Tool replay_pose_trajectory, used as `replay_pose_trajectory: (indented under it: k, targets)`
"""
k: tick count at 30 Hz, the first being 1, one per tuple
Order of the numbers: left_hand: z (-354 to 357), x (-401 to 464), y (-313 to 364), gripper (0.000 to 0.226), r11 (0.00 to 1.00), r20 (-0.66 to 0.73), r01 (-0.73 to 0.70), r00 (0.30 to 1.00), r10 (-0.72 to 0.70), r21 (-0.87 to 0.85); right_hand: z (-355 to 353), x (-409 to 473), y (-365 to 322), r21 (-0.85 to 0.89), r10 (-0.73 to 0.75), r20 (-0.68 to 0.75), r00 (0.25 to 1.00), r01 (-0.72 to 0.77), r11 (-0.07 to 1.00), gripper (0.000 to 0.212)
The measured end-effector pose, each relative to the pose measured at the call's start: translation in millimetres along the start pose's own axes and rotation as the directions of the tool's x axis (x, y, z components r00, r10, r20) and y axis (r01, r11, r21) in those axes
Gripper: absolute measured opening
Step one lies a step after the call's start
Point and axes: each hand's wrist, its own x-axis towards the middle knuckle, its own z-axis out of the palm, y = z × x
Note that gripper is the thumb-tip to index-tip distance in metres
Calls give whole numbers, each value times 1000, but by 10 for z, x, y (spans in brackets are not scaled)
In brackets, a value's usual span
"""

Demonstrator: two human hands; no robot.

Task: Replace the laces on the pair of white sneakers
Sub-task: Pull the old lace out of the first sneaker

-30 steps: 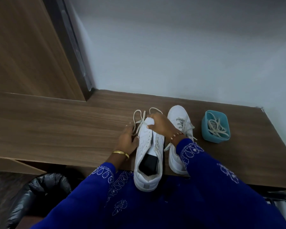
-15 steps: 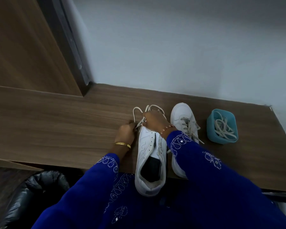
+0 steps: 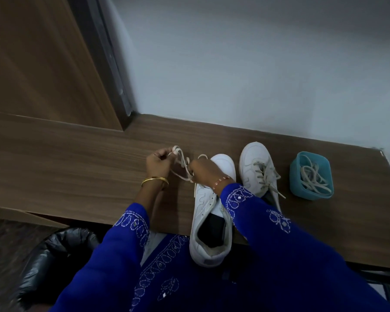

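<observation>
Head view, looking down on the wooden counter [image 3: 65, 172], and both hands are busy at the near sneaker [image 3: 208, 224] in the centre of the frame. Its heel hangs over the counter's front edge at lower centre, toe pointing up-frame toward the wall. Left hand [image 3: 158, 164], gold bangle [image 3: 154, 180] on the wrist, is curled up tight and pinching the loose lace [image 3: 181, 163], lifted off to the left of the toe. That lace loops from those fingers across to the right hand [image 3: 203, 174], which sits over the sneaker's front, fingers closed on the lace where it meets the eyelets. Exactly which eyelet, I cannot tell; the hand covers it.

Second sneaker [image 3: 258, 170] lies just beside the first, to its right, laces in place but untied and trailing onto the counter. Further right, well apart from both shoes, a teal tub [image 3: 294, 174] holds a tangle of spare laces [image 3: 313, 179].

Blue embroidered sleeves [image 3: 257, 221] fill the lower frame, and a black bin bag [image 3: 50, 255] shows at lower left below the counter edge.
</observation>
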Motion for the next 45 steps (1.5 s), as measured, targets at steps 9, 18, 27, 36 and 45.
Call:
replay_pose_trajectory:
  k: [9,18,27,36,45]
  targets:
    - [-245,-26,42,26,919,-78,386,917,-392,-83,-145,31,-223,772,183,-128,975,-17,635,5]
    - [-476,110,379,26,960,-131,245,956,-262,-133,-516,70,-599,998,267,23,963,-7,-62,17]
    - [-549,-2,225,34,797,-17,272,950,-313,540,-296,22,-638,755,163,109,981,-188,628,22]
    - [-316,-280,299,35,652,100,42,979,-179,757,-460,-388,-396,545,210,-129,969,-108,832,32]
    - [27,-682,341,35,666,592,-234,710,-381,709,-516,-964,-24,147,274,274,922,-322,935,69]
